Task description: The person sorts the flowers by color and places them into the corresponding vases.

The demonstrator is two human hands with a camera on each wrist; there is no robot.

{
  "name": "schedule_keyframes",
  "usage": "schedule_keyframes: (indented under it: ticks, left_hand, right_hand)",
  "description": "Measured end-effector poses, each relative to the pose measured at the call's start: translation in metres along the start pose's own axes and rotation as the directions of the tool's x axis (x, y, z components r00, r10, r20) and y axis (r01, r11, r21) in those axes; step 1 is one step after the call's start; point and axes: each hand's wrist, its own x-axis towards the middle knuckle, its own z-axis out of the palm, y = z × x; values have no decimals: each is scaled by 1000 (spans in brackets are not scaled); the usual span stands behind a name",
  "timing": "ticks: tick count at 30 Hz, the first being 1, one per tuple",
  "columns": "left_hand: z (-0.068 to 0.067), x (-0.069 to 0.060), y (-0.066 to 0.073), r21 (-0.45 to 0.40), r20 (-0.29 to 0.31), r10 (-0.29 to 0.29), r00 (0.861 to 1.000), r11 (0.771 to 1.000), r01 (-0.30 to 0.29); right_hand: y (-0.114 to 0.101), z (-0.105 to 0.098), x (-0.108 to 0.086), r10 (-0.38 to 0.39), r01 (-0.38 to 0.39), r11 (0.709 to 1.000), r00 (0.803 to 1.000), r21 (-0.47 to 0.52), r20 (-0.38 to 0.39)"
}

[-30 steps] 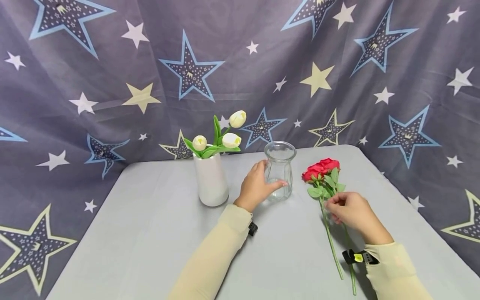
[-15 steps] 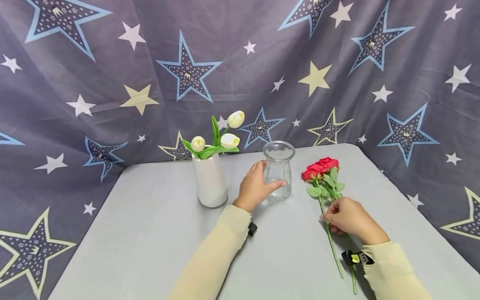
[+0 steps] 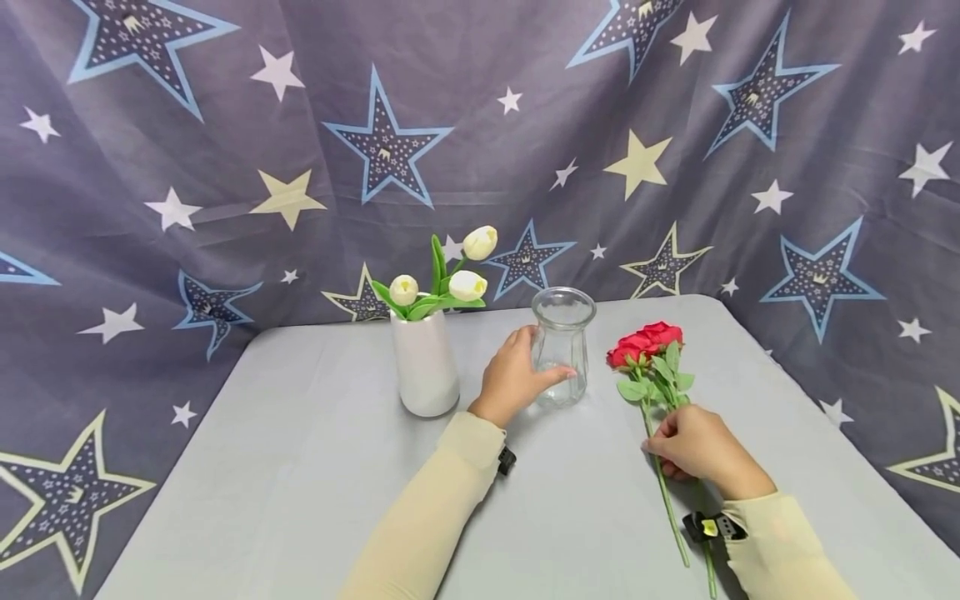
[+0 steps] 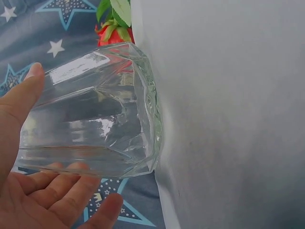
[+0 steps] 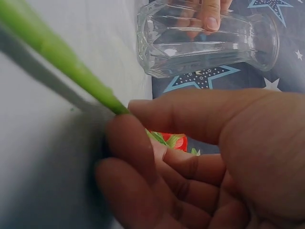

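A clear glass vase (image 3: 564,346) stands upright on the table, its mouth uncovered. My left hand (image 3: 516,379) holds it from the left side, thumb across the near face and fingers behind; the left wrist view has the glass (image 4: 90,114) between thumb and fingers. To the right lie two red artificial roses (image 3: 645,343) with long green stems, heads pointing away from me. Thumb and index finger of my right hand (image 3: 699,447) pinch one rose's stem (image 5: 71,64) below the leaves. The other stem runs partly hidden under that hand and wrist.
Left of the glass vase stands a white vase (image 3: 425,367) with several white tulips (image 3: 468,286) and green leaves. A grey cloth covers the table (image 3: 300,467). Behind it hangs a star-patterned curtain (image 3: 480,100), near the back edge.
My right hand has come down from just below the rose leaves to lower on the stem, where it now pinches it. The left hand and glass vase stay put.
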Motion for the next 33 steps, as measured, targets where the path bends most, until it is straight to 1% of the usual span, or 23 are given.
schedule_keyframes:
  ticks: [9, 18, 26, 33]
  left_hand:
    - [0, -2, 1, 1, 6, -5, 1000, 1000, 5]
    - [-3, 3, 2, 35, 12, 3, 1000, 999, -3]
    - [-1, 2, 0, 28, 27, 1, 1000, 1000, -2]
    - [1, 0, 1, 22, 19, -14, 1000, 1000, 14]
  right_hand:
    - [-2, -1, -2, -10, 10, 1000, 1000, 14, -11]
    - [-6, -2, -1, -86, 88, 996, 994, 20, -71]
    - [-7, 1, -1, -91, 95, 995, 991, 37, -101]
    - [-8, 1, -1, -109, 114, 993, 985, 35, -136]
